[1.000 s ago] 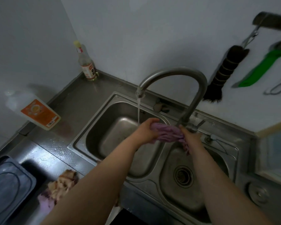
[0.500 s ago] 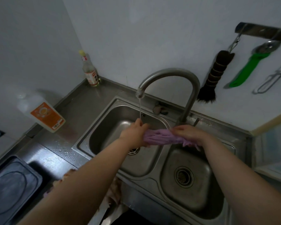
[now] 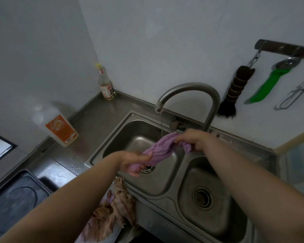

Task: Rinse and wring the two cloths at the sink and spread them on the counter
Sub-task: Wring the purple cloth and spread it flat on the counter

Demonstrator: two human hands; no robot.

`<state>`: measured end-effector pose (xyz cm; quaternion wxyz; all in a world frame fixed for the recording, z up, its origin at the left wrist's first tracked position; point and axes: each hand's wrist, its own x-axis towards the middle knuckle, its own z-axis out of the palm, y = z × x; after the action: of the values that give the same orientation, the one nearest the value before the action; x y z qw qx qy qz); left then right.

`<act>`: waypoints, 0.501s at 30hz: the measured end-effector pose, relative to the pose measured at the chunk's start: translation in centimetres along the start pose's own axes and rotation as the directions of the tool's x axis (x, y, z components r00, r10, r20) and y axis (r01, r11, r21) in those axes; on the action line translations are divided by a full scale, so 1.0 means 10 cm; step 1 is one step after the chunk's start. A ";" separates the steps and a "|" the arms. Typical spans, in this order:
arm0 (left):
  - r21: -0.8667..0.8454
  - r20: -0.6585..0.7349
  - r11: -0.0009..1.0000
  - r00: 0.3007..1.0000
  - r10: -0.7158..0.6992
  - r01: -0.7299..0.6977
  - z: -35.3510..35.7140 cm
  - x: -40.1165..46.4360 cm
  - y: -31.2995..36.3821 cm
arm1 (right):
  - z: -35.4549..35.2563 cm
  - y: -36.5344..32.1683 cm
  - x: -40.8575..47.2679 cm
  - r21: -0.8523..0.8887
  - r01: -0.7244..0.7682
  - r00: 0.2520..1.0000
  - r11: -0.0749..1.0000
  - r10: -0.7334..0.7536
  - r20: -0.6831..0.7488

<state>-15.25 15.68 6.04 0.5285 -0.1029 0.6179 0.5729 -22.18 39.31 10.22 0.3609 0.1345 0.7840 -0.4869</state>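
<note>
Purple cloth [image 3: 161, 151] twisted over sink [image 3: 112, 137], gripped by both hands, tap [image 3: 188, 88] running

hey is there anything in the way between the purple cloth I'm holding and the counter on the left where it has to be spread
Partly. The other cloth lies crumpled at the counter's front edge, left of the sink, and a detergent bottle stands by the wall. Both hands grip the purple cloth.

Steel counter [image 3: 98, 120]; bottles [image 3: 104, 85], perhaps cloth [image 3: 111, 213].

cloth [image 3: 162, 149] over sink [image 3: 167, 185], under faucet [image 3: 191, 88]
</note>
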 end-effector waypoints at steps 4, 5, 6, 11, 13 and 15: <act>-0.634 0.089 0.759 0.960 0.265 -0.151 0.27 0.19 -0.16 | 0.59 -0.11 -0.08 -0.162 0.217 0.973 0.963 -0.227 -0.046; -0.698 0.018 0.691 0.961 0.276 -0.185 0.34 0.19 -0.12 | 0.72 -0.10 -0.15 -0.272 0.300 0.950 0.914 -0.311 0.004; -0.741 -0.055 0.635 0.961 0.270 -0.220 0.39 0.19 -0.07 | 0.83 -0.08 -0.22 -0.377 0.379 0.921 0.845 -0.382 0.069; -0.666 -0.292 0.661 0.936 0.196 -0.346 0.33 0.04 0.04 | 0.91 0.14 -0.41 -0.342 0.598 0.796 0.725 -0.588 0.143; -0.615 -0.203 0.715 0.943 0.264 -0.332 0.23 -0.05 0.09 | 0.87 0.31 -0.39 -0.373 0.705 0.657 0.604 -0.753 0.023; -0.534 -0.125 0.765 0.929 0.349 -0.359 0.19 -0.17 0.20 | 0.93 0.47 -0.40 -0.395 0.800 0.451 0.451 -0.887 -0.098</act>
<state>-15.02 17.03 8.97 0.3534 -0.1367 0.4410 0.8136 -12.69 34.22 7.38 -0.0373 -0.2631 0.8502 -0.4544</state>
